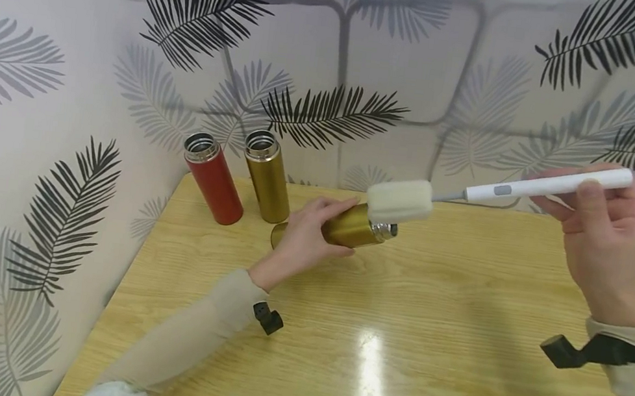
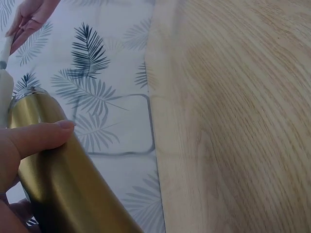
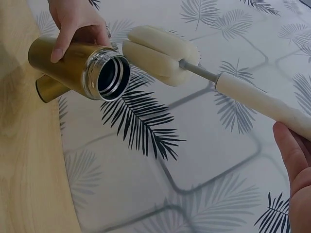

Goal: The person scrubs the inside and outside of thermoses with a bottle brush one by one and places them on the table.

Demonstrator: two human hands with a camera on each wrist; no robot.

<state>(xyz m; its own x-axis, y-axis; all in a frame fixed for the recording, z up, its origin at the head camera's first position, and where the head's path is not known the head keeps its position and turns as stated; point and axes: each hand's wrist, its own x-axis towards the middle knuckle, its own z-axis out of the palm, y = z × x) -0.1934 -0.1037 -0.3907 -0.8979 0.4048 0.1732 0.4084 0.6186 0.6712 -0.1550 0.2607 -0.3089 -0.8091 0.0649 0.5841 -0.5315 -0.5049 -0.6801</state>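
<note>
My left hand (image 1: 303,239) grips a gold thermos bottle (image 1: 346,225) that lies on its side in the air, mouth toward the right. Its thumb lies along the gold wall in the left wrist view. The uncapped mouth, with a steel rim (image 3: 99,75) and dark inside, shows in the right wrist view. My right hand (image 1: 613,238) pinches the white handle (image 1: 548,185) of a bottle brush between thumb and fingers. The brush's cream sponge head (image 1: 399,199) is outside the bottle, close by the mouth, and overlaps the neck in the head view.
A red thermos bottle (image 1: 214,180) and a second gold one (image 1: 267,179) stand uncapped at the back left of the wooden table (image 1: 425,341). Leaf-patterned wall covering (image 1: 386,55) rises behind the table's far edge.
</note>
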